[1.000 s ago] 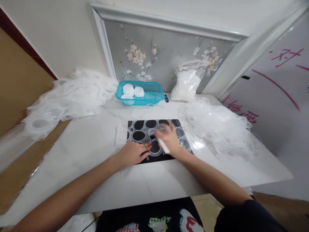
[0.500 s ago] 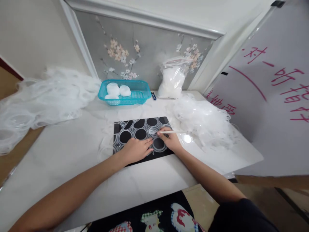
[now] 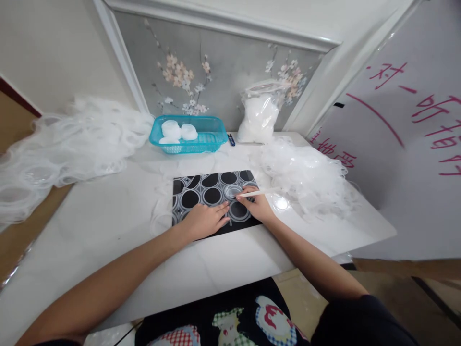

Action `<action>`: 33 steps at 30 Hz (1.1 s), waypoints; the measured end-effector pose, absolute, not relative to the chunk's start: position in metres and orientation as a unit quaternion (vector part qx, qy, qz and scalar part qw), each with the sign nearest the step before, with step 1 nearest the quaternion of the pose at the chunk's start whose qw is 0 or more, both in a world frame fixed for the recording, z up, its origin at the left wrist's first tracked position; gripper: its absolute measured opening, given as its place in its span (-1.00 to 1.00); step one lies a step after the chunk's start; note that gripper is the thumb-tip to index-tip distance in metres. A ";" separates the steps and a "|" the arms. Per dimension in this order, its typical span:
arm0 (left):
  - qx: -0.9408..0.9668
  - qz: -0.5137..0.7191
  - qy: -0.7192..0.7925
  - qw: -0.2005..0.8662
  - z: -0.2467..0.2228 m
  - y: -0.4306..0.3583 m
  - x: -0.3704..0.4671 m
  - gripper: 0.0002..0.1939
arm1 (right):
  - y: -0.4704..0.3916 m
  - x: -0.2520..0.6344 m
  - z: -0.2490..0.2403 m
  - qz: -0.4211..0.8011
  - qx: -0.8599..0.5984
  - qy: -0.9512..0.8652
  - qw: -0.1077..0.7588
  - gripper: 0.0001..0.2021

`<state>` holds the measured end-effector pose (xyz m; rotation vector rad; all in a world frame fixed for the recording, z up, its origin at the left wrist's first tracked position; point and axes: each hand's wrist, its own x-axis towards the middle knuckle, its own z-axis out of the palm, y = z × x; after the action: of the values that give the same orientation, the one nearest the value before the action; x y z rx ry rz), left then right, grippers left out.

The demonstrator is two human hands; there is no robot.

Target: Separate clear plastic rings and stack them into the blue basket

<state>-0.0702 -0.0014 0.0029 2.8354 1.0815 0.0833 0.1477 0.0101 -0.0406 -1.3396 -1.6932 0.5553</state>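
A black sheet [image 3: 219, 232] patterned with pale rings and dark discs lies on the white table. Spread flat on its lower middle is my left hand [image 3: 206, 220], fingers stretched to the right and nothing held. My right hand [image 3: 257, 206] pinches a slim white stick-like tool [image 3: 261, 192], whose kind I cannot make out. The tool's left end is by a clear round disc [image 3: 233, 192] on the sheet, just beyond my left fingertips. Whether the tip touches the disc I cannot tell.
A teal plastic basket [image 3: 188, 120] at the back holds several stacks of white discs [image 3: 170, 129]. Beside it are small blue snips [image 3: 231, 140] and a clear bag of white material [image 3: 258, 115]. Heaps of translucent rings lie left [image 3: 86, 144] and right [image 3: 306, 178]. A whiteboard [image 3: 399, 202] stands right.
The whole view has shifted slightly. My right fingers and the tool have drawn back a little from the clear disc, which shows more fully. My left hand stays flat on the sheet.
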 end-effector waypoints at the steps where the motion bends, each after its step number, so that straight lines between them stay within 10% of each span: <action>1: 0.933 0.028 0.356 0.052 0.002 -0.001 -0.070 -0.59 | 0.011 0.148 -0.040 0.224 -0.540 -0.683 0.438 -0.77; 15: 0.933 0.002 0.353 0.074 0.009 0.001 -0.071 -0.58 | 0.006 0.149 -0.023 0.025 -0.490 -0.824 0.283 -0.80; 19: 0.936 -0.009 0.343 0.074 0.019 0.004 -0.069 -0.61 | 0.034 0.184 -0.001 -0.059 -0.652 -0.631 0.417 -0.81; 33: 0.947 -0.006 0.320 0.033 0.012 0.018 -0.002 -0.53 | 0.017 0.194 -0.038 0.316 -0.564 -0.583 0.492 -0.80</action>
<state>-0.0019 0.0175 0.0122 2.9143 0.9839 -0.0196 0.1940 0.0168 -0.0376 -1.3699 -1.4151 0.7672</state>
